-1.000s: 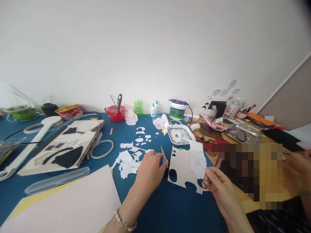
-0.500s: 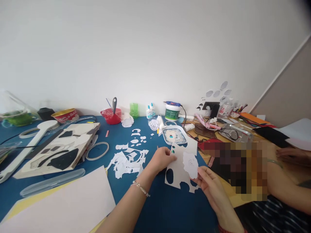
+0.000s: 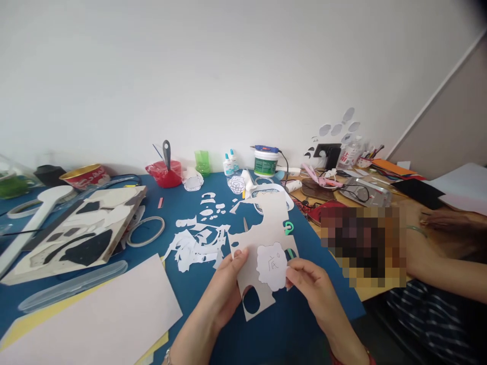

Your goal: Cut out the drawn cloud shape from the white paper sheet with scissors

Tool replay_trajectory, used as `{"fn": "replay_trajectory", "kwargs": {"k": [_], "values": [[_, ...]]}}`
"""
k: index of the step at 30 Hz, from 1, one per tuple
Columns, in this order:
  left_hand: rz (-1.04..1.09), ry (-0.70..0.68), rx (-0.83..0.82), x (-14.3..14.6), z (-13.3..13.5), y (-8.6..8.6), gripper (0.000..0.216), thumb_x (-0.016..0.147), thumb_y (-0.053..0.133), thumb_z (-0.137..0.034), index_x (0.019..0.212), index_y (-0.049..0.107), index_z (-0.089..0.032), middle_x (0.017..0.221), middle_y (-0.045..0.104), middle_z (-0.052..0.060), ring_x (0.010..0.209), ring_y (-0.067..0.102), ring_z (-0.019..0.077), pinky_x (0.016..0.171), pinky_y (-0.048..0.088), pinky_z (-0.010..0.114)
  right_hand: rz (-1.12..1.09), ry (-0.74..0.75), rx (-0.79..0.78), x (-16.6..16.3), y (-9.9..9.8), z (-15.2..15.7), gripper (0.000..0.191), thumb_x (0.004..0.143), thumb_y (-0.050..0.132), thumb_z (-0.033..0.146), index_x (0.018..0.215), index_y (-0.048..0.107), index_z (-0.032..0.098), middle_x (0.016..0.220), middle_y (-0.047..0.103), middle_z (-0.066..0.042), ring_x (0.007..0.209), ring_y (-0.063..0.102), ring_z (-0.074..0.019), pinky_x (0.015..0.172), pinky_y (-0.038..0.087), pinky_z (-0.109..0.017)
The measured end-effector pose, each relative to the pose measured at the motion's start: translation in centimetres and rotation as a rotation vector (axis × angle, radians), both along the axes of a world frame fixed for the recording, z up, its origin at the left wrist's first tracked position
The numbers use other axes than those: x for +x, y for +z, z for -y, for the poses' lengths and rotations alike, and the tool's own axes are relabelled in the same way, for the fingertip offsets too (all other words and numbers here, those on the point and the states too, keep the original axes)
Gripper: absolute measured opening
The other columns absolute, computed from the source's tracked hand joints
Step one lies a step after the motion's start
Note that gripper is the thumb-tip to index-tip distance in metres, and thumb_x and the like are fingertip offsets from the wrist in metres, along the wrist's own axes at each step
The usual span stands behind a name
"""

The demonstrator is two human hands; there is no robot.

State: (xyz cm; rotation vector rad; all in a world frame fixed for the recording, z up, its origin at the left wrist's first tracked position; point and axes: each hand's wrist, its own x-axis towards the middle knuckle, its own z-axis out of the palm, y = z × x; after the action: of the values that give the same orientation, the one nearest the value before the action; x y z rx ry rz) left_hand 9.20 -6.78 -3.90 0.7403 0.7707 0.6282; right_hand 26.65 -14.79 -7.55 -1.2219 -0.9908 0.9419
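A white cut-out [image 3: 271, 266] is being pinched against a holed card sheet [image 3: 262, 228] by the right hand [image 3: 310, 284], fingers closed on both. The sheet's other edge is being gripped by the left hand [image 3: 224, 284], just above the blue table [image 3: 182, 208]. The piece is apparently being matched to the sheet, and aligning it calls for a light, steady grip. Beyond, a dark-handled tool [image 3: 166, 149] is being kept in a red bowl [image 3: 166, 175].
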Motion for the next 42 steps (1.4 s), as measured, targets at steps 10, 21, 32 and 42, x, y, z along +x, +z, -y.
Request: {"fn": "replay_trajectory", "kwargs": {"k": [10,21,32,42], "values": [[0.061,0.025,-0.105,-1.2,-0.4,0.3,0.061,0.083,0.064,-0.055,0.13,0.052,-0.018,0.119,0.064,0.014,0.11,0.058,0.0304,0.07,0.046,0.03,0.2,0.035,0.042,-1.1,0.3,-1.9,0.033,0.088,0.064,0.044,0.07,0.065,0.017,0.058,0.05,0.0,0.052,0.046,-0.0117,0.049,0.037,-0.021],[0.039,0.025,-0.143,-1.1,-0.6,0.2,0.059,0.083,0.066,-0.05,0.13,0.049,-0.019,0.124,0.059,0.014,0.117,0.051,0.0318,0.073,0.044,0.031,0.26,0.033,0.058,-1.1,0.2,-2.1,0.029,0.088,0.066,0.04,0.069,0.066,0.019,0.061,0.05,0.0,0.057,0.045,-0.0124,0.053,0.035,-0.023],[0.029,0.04,-0.165,-1.1,-0.7,0.0,0.061,0.082,0.068,-0.048,0.133,0.046,-0.022,0.13,0.055,0.013,0.123,0.047,0.0342,0.076,0.043,0.034,0.28,0.01,0.041,-1.2,0.2,-2.2,0.03,0.088,0.066,0.041,0.069,0.065,0.018,0.061,0.05,0.0,0.056,0.044,-0.0122,0.052,0.035,-0.023],[0.046,0.034,-0.18,-1.2,-0.6,0.2,0.059,0.085,0.064,-0.048,0.134,0.046,-0.021,0.131,0.055,0.015,0.124,0.046,0.0354,0.082,0.044,0.038,0.3,-0.01,0.036,-1.4,0.1,-2.2,0.031,0.088,0.065,0.04,0.068,0.063,0.018,0.062,0.05,0.0,0.058,0.044,-0.0127,0.053,0.035,-0.023]]}}
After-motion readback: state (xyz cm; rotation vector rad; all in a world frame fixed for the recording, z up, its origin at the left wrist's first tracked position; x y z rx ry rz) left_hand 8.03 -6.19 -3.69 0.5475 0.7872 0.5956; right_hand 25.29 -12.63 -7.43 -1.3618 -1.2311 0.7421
